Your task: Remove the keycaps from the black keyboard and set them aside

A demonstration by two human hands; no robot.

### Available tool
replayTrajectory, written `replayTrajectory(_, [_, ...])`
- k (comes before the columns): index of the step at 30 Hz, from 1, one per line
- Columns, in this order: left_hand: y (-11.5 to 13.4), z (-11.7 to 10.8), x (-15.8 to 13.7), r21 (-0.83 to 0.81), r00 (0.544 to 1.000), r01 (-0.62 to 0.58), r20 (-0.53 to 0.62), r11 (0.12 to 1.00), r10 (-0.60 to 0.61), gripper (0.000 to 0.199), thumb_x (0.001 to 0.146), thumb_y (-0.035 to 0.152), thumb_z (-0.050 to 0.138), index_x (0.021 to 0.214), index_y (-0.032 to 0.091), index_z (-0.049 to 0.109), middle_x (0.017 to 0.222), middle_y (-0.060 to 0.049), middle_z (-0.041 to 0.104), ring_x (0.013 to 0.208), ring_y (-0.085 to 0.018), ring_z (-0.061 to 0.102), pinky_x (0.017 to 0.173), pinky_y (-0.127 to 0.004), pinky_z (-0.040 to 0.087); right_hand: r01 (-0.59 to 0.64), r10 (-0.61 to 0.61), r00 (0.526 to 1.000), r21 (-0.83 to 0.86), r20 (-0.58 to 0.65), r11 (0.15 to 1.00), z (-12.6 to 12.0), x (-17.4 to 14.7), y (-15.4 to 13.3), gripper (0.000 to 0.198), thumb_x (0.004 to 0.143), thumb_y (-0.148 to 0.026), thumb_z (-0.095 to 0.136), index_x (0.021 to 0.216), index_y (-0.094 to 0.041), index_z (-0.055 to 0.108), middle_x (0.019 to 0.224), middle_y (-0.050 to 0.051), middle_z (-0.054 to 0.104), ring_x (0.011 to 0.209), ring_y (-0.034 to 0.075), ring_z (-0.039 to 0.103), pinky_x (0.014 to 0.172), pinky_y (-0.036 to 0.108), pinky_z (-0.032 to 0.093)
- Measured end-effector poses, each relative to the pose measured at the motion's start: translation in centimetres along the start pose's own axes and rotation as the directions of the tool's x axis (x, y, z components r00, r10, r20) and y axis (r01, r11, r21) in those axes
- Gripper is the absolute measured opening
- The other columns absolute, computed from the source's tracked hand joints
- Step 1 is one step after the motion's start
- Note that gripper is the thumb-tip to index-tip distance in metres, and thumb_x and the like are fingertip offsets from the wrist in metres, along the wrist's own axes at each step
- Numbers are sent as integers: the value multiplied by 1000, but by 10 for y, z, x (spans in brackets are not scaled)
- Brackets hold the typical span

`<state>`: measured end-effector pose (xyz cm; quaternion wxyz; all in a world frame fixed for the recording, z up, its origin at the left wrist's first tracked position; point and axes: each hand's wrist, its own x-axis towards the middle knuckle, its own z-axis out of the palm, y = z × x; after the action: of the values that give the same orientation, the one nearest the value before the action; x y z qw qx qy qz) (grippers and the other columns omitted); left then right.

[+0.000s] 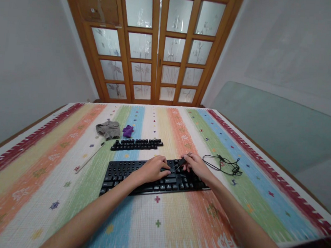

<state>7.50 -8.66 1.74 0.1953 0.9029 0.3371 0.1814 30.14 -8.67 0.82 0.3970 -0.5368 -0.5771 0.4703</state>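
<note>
No legible text; small pale marks on the black keyboard [166, 181] may be lettering, too tiny to make out.

Left of the grip [191, 165] and farther off, a crumpled gray cloth [108, 130] lies just beside a small purple cloth [128, 131]. Nearer, well to its left, a white-handled brush [90, 158] rests aslant, dark head pointing away. A striped tablecloth [46, 190] spreads beneath and all around. Far beyond stand wooden doors [173, 63] with plant-patterned glass panes [143, 47]. To its right, a pale green panel [285, 115] runs along the white wall [299, 47].
</note>
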Motion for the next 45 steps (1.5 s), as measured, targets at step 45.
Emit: replayTrajectory(45, [11,-1,5,9,996,82,22,997,-82,15,87,27,62,94,16,71,89,-7,66,86,-21,60,81,-32,47,-40,49,996,133,-70,990,-13,-3,-25,28,86,-42,59,78,-20,45,58,2,65,38,14,61,33,22,49])
